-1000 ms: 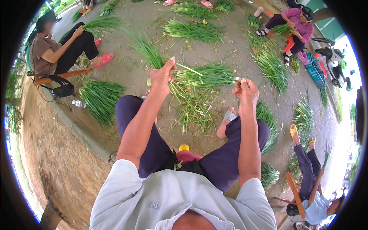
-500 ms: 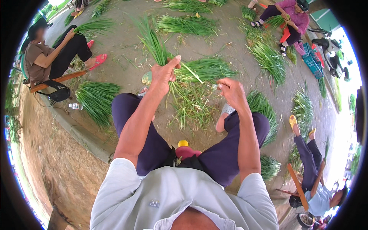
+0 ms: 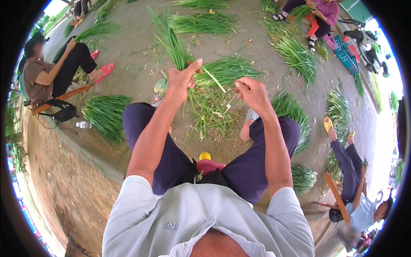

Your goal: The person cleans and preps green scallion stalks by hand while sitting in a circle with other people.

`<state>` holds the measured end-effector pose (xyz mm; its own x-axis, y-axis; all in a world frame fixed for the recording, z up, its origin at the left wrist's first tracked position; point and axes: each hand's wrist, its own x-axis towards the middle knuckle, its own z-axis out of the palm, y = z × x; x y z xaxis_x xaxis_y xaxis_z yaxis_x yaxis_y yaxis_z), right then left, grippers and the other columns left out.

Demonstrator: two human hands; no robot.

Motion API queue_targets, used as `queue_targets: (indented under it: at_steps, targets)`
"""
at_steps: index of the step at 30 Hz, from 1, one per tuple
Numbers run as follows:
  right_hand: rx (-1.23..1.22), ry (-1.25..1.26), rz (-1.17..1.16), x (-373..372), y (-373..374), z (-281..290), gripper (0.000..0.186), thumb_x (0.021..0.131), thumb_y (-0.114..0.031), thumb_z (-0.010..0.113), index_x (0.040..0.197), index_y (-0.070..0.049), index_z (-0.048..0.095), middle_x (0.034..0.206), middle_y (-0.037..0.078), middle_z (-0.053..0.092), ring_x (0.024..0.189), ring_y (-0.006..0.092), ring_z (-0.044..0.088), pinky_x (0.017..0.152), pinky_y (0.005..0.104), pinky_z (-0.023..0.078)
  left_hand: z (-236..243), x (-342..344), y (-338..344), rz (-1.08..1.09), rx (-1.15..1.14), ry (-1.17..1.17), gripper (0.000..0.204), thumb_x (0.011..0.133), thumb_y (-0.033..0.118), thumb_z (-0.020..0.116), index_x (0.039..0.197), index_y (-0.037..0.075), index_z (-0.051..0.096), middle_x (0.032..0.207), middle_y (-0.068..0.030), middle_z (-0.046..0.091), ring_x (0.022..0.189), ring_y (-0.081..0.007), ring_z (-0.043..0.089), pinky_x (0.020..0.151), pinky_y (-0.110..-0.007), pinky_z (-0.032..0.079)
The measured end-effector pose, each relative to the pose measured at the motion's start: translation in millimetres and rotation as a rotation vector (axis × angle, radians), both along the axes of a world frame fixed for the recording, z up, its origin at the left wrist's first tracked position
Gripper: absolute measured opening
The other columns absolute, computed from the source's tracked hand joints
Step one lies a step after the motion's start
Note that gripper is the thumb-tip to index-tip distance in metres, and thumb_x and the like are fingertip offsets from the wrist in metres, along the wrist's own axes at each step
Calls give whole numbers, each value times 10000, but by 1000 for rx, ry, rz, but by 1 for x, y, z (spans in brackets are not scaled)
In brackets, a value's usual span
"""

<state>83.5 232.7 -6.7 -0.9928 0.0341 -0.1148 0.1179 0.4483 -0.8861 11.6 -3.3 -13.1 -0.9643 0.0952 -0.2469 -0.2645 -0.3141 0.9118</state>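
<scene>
My left hand (image 3: 181, 81) is closed round a bunch of long green chives (image 3: 171, 46), tips pointing away from me. A pale yellowish stalk (image 3: 213, 78) sticks out to the right of that hand, slanting down toward my right fingers. My right hand (image 3: 253, 93) is a short way to the right, thumb and fingers pinched together and apart from the bunch. Whatever the pinch holds, if anything, is too small to make out. Below both hands, a loose heap of chive trimmings (image 3: 214, 115) lies on the ground between my feet. Just beyond it is a pile of chives (image 3: 233, 72).
More chive piles lie left (image 3: 106, 118) and right (image 3: 293, 120) of my legs. A seated person (image 3: 43, 77) at left, another (image 3: 325, 15) at far right and a third (image 3: 359, 210) at lower right are near. A blue crate (image 3: 346, 55) stands by a scooter (image 3: 364, 38).
My right hand has moved slightly left and up, nearer the bunch. The pale bit seen at its fingertips before no longer shows there. My left hand keeps its hold on the chives.
</scene>
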Motion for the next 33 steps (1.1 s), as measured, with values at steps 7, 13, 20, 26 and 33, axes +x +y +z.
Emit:
queue_targets:
  at_steps: [7, 13, 20, 26, 33]
  targets:
    - [-296, -160, 128, 3, -20, 11, 336, 1000, -323, 570, 1003, -5, 678, 852, 63, 696, 695, 113, 641, 639, 270, 539, 3, 4, 17, -68, -13, 10, 260, 832, 215, 794, 795, 52, 594, 728, -45, 637, 404, -54, 375, 393, -250, 292]
    - [-335, -173, 243, -3, -27, 11, 252, 942, -260, 627, 867, -25, 679, 730, 47, 688, 571, 80, 591, 524, 253, 472, 9, 10, 21, -43, -194, 15, 253, 864, 265, 763, 781, 75, 618, 633, 9, 556, 397, -46, 347, 399, -239, 257]
    - [-303, 101, 165, -5, -19, 13, 219, 930, -229, 629, 909, -22, 696, 696, 47, 691, 505, 69, 528, 436, 238, 391, 23, 0, 4, -135, 73, -34, 222, 907, 281, 728, 913, 69, 661, 740, -2, 626, 414, -39, 351, 404, -220, 266]
    - [-395, 66, -343, 49, 46, 54, 209, 951, -256, 640, 936, -54, 692, 740, 22, 678, 494, 35, 446, 415, 209, 347, 3, 1, -8, -132, 208, -167, 216, 938, 257, 690, 969, 45, 664, 725, 12, 599, 435, -39, 345, 421, -207, 286]
    - [-61, 194, -885, 139, 188, 16, 243, 961, -236, 598, 975, -9, 685, 746, 33, 644, 493, 50, 447, 425, 223, 336, -1, 2, -4, -143, 248, -181, 187, 943, 245, 685, 953, 59, 686, 730, 8, 618, 411, -43, 366, 403, -216, 314]
